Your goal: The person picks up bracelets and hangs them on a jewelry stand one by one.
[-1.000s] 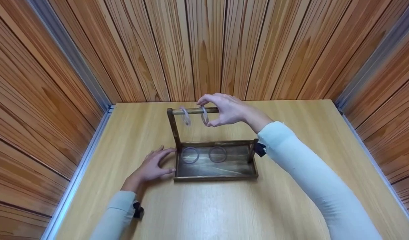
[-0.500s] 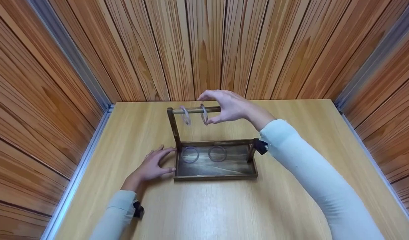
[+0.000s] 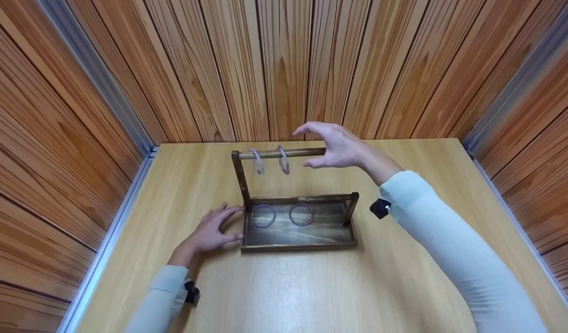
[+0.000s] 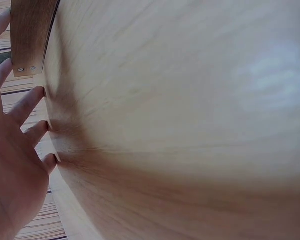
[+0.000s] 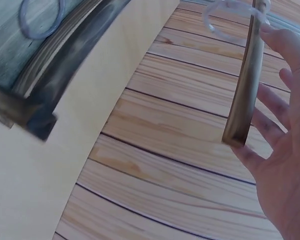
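Observation:
A dark wooden bracelet stand has a tray base and a raised bar fixed to a post at its left. Two pale, translucent bangles hang on the bar, one bangle near the post and another bangle to its right. My right hand is around the bar's free end with thumb and fingers spread, apart from the hanging bangles. Two more bangles lie flat in the tray, a left bangle and a right bangle. My left hand touches the tray's left side with spread fingers.
A short post rises at the tray's right end. The light wooden table is bounded by plank-patterned walls at the back and both sides, with metal rails in the corners.
My right hand has let go of the right hanging bangle and moved right along the bar, its fingers spreading. That bangle stays on the bar. My left hand has not moved.

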A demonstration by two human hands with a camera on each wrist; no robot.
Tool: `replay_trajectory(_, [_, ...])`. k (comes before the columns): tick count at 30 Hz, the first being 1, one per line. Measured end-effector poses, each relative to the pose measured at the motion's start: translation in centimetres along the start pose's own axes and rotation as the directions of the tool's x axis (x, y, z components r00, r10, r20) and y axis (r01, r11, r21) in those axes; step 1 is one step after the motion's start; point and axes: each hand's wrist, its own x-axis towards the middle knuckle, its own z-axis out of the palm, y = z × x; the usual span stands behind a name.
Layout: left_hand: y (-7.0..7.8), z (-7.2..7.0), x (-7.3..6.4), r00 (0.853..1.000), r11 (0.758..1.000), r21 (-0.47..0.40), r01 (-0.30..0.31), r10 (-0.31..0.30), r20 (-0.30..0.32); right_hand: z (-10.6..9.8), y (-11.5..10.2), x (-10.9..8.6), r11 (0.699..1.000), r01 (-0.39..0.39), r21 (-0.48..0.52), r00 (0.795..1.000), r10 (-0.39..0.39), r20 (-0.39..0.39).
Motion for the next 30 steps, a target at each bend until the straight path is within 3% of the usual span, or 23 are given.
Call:
replay_trajectory(19, [0.2,0.0,0.1,1.0,1.0,-0.012,0.015,-0.015,0.008,-1.4,2.8,-4.3,1.0,0.002,0.012,0.996,-0.001,-0.085])
replay_trajectory(30, [0.1,0.2,0.0,1.0,1.0,-0.009,-0.007,0.007,-0.008,-2.3,4.9,-7.3,0.999,-0.052,0.013,0.991,0.053,-0.122])
